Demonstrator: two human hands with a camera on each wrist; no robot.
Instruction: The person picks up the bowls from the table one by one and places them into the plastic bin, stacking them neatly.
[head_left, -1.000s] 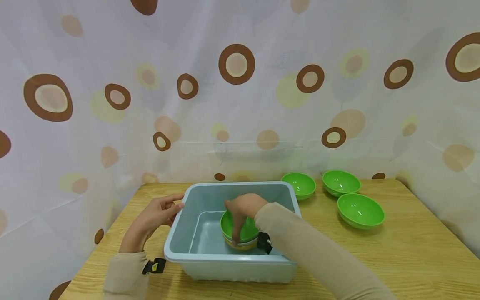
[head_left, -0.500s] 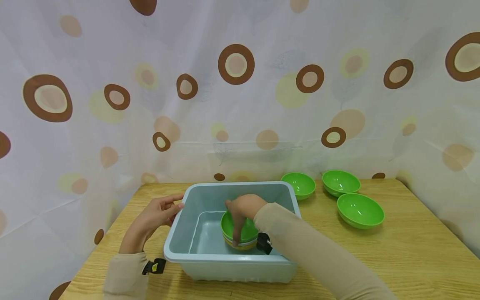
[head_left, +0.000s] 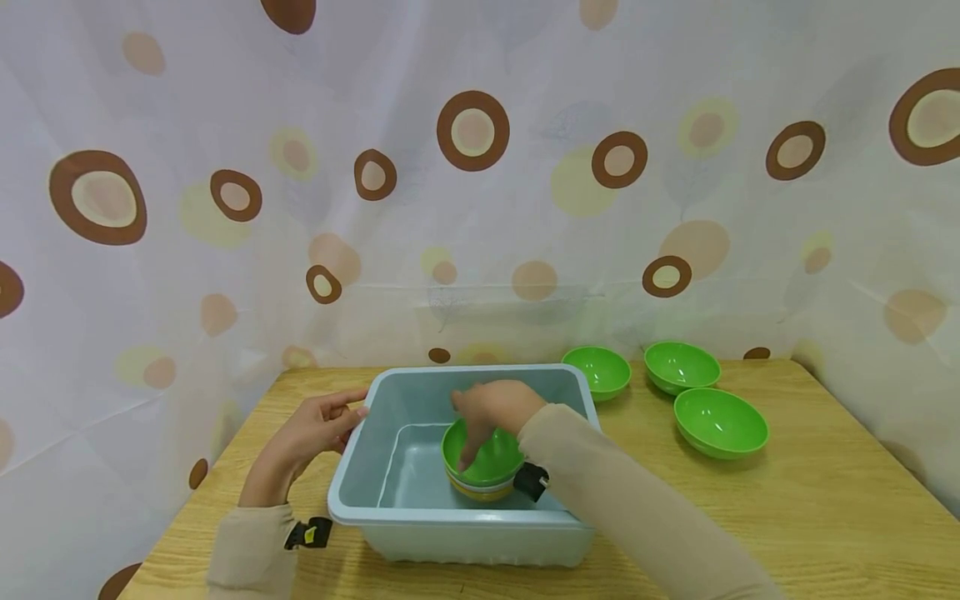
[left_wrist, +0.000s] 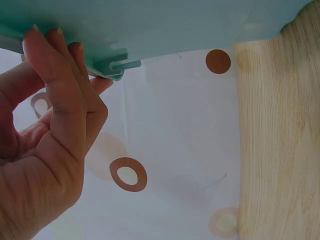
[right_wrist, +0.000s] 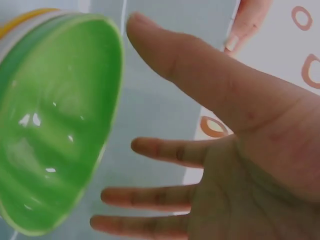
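A light blue plastic basin (head_left: pixel 472 518) stands on the table with a stack of nested bowls inside. The top bowl (head_left: pixel 498 458) is bright green; white and yellow rims (right_wrist: pixel 30 20) show beneath it. My right hand (head_left: pixel 495 408) hovers over the stack, fingers spread and thumb apart from the green rim in the right wrist view, holding nothing. At the basin's left side my left hand (head_left: pixel 318 429) holds the rim, its fingertips (left_wrist: pixel 34 37) against the outer wall in the left wrist view.
Behind and right of the basin stand three more green bowls: one at its back corner (head_left: pixel 597 372), one farther right (head_left: pixel 681 367), one nearer the front (head_left: pixel 722 423). A patterned curtain (head_left: pixel 480 217) hangs behind the wooden table (head_left: pixel 810 500).
My right hand has let go of the bowl stack and lifted slightly, its thumb coming off the green bowl's front. The left hand and the basin have stayed in place.
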